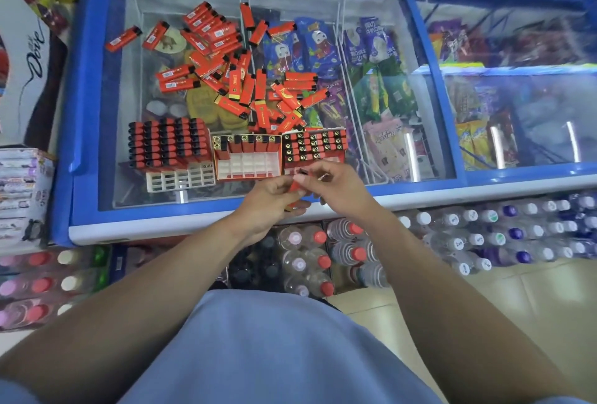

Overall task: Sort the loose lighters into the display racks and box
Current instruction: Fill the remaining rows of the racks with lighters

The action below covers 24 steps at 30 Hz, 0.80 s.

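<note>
Hands meet over the near edge of the freezer lid [97, 106], our counter for this job. Our left hand [268, 201] grips a red lighter [294, 186], and our right hand [336, 184] pinches its top end. Loose lighters [239, 77] lie heaped on the glass beyond. Three holders stand side by side just ahead of us: the left rack [171, 145] mostly filled, the middle box [247, 156] with one back row, the right rack [315, 145] nearly full.
</note>
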Motion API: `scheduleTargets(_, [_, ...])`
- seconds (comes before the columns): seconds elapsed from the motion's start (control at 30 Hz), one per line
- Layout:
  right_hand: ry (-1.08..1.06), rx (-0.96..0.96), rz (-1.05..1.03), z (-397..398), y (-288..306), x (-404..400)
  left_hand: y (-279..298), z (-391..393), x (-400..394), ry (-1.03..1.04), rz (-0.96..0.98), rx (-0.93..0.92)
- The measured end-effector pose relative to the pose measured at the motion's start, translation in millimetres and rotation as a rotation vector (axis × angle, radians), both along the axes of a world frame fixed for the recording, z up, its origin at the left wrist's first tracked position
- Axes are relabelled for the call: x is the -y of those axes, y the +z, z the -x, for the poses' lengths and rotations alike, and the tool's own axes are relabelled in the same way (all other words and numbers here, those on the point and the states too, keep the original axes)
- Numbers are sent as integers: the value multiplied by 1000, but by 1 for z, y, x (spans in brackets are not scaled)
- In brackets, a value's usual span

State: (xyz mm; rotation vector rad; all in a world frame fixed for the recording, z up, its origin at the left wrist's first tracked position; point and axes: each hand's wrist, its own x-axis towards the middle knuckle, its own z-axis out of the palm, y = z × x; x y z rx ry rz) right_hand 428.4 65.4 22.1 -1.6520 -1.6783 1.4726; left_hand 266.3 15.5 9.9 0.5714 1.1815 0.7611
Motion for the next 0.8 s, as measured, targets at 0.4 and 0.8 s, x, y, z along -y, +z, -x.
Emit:
scheduleTargets(0.4, [124,576,-316,-40,2,-47,-5,0,-24,-50,-39,-398])
scheduleTargets(0.8, [228,647,-329,-39,-9,-45,3,-1,-21,-110,-68,-424])
